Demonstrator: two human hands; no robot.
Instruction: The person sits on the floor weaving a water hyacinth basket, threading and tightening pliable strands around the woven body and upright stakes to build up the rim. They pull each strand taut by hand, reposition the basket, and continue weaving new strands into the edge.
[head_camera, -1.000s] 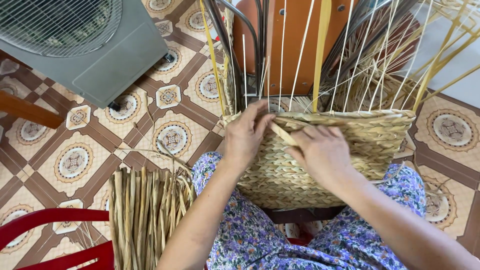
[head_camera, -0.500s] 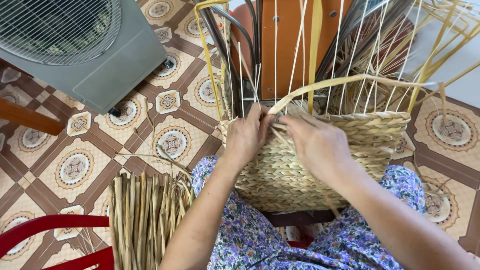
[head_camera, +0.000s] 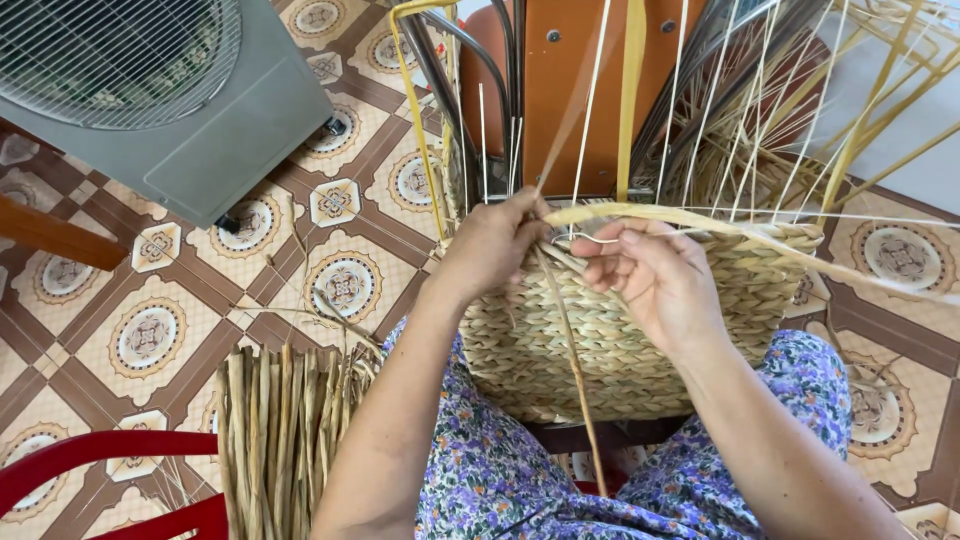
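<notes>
Your left hand and right hand pinch a straw strand at the basket rim; upright canes crowd ahead, fan left.

Woven basket on lap, centre; left hand and right hand at its rim; reed bundle left of knee; fan far left; chair behind basket.

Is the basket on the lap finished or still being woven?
Unfinished: the basket has bare stakes rising above its woven rim, and both hands, left hand and right hand, hold a loose strand there.
</notes>
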